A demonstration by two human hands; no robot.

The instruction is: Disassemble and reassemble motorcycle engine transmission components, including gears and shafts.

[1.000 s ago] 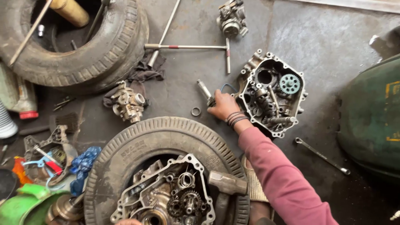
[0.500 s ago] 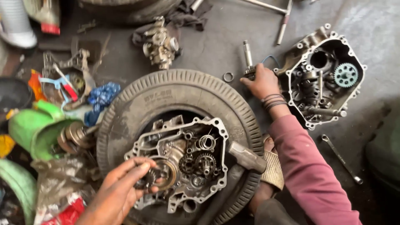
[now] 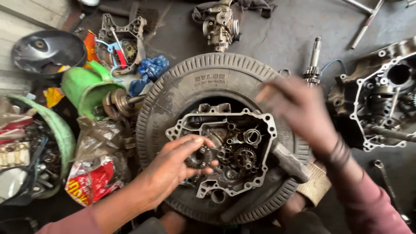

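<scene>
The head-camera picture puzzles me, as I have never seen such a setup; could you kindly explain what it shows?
This one view comes from a camera worn on a person's head, looking down at their own two bare hands; there is no machine. They work on a dark, oily floor. In the middle lies a tyre, used as a cradle for an opened engine case full of gears. The left hand reaches into the case, its fingers closed around a gear. The right hand is blurred above the tyre's right side; whether it holds anything cannot be told. To the right lies a second case half, with a shaft beside it. At the top sits a carburettor; at the left, a green tub and bags.
</scene>
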